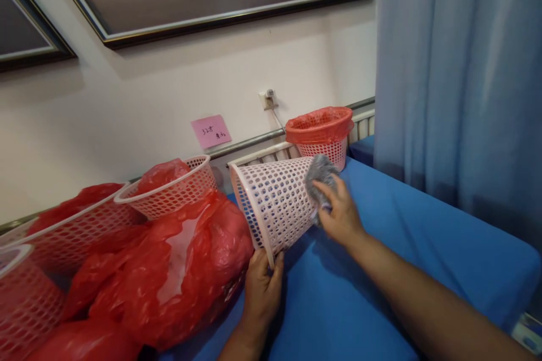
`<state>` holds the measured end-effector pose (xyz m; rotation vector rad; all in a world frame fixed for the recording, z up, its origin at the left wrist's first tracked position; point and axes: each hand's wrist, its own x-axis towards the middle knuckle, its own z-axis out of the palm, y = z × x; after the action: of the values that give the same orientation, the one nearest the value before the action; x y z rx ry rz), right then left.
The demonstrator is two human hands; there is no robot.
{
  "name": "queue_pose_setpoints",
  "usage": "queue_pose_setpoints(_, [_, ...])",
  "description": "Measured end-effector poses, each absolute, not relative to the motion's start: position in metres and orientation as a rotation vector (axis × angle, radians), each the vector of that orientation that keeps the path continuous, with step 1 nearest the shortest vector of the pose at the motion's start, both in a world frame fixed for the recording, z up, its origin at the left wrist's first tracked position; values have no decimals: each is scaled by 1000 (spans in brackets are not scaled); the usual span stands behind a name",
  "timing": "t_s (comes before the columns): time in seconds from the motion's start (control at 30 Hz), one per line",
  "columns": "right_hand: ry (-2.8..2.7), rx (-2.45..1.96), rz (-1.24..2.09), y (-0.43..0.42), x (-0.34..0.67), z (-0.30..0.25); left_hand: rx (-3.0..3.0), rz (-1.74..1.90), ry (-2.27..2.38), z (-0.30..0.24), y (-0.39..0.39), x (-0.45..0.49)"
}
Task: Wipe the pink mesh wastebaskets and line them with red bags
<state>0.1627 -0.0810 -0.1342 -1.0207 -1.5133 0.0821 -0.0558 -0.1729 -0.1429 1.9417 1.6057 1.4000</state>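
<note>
Basket (279, 197) is held sideways over blue surface (393, 282), long axis near-horizontal, mouth left, base right. Left hand (262, 287) clamps the lower rim, basket body above-right; right hand (342, 213) holds grey cloth (319, 175) to the base end.

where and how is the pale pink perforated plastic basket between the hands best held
I'd pinch the pale pink perforated plastic basket by the lower near rim, coming from the near side: it is tipped with its mouth to the left, so the thin lip likely gives an easy hold. The left hand grips there, leaving the wall to the right hand and its crumpled grey cloth.
</note>
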Motion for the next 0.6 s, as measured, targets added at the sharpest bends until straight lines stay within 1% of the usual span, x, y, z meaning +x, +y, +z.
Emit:
queue_pose_setpoints(0.13, [-1901, -449, -56, -137, 128, -131, 2073, 1320, 1568, -151, -172, -60])
queue_pose_setpoints(0.2, [-1930, -358, -75, -143, 124, -132, 2091, 1292, 1538, -153, -170, -63])
queue_pose_setpoints(0.23, [-1895, -420, -76, -137, 127, -133, 2099, 1277, 1535, -154, -169, -63])
queue_pose_setpoints(0.3, [-1743, -706, -26, -110, 143, -135, 2135, 1231, 1561, -154, -167, -64])
queue_pose_setpoints(0.37, [-1509, -1075, 113, -76, 166, -138, 2198, 1166, 1613, -155, -165, -65])
queue_pose_setpoints(0.43, [-1302, -1334, 284, -50, 184, -139, 2272, 1087, 1662, -155, -165, -65])
queue_pose_setpoints(0.5, [-1240, -1381, 342, -44, 189, -139, 2327, 1024, 1692, -155, -165, -64])
queue_pose_setpoints(0.53, [-1282, -1322, 310, -49, 186, -138, 2346, 1001, 1698, -155, -165, -64])
queue_pose_setpoints(0.6, [-1475, -1067, 175, -73, 171, -134, 2364, 986, 1691, -155, -164, -62])
